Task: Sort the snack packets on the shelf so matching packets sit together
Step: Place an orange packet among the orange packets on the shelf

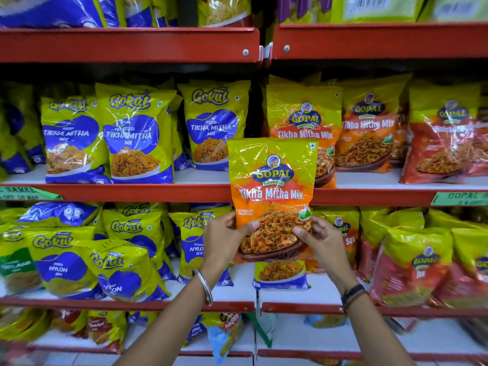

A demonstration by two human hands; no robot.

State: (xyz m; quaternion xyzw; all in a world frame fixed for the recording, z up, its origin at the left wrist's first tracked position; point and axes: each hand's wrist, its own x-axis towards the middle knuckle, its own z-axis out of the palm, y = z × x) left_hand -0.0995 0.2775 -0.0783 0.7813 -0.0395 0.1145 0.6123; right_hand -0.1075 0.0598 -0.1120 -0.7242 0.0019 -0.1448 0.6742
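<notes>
**Hands hold Gopal packet before red shelves**

Hands grip one Gopal packet (pixel 273 191) by its lower end, upright and facing the camera, in front of the join between two shelf bays. The left hand (pixel 224 240) closes on the lower left edge, thumb across the front and fingers behind; the right hand (pixel 320 240) does the same on the lower right edge. The packet, yellow over orange and marked Tikha Mitha Mix, rises above both hands and covers part of the middle shelf's red front edge (pixel 132 192).

On that shelf, Gokul packets (pixel 137 138) in yellow and blue stand in the left bay; matching Gopal Tikha Mitha Mix packets (pixel 303 122) stand in the right bay, just behind the held one, with red Gopal packets (pixel 443 143) further right. One shelf down, Gokul Nylon Sev packets (pixel 63 262) lean on the left and red Gopal Sev packets (pixel 412 265) fill the right. A single Gokul packet (pixel 281 276) stands directly under the held packet, at the left end of the right bay.

Both forearms reach up from the lower edge of the view. The left wrist wears a metal bangle (pixel 204 286), the right a dark band (pixel 352 295).
</notes>
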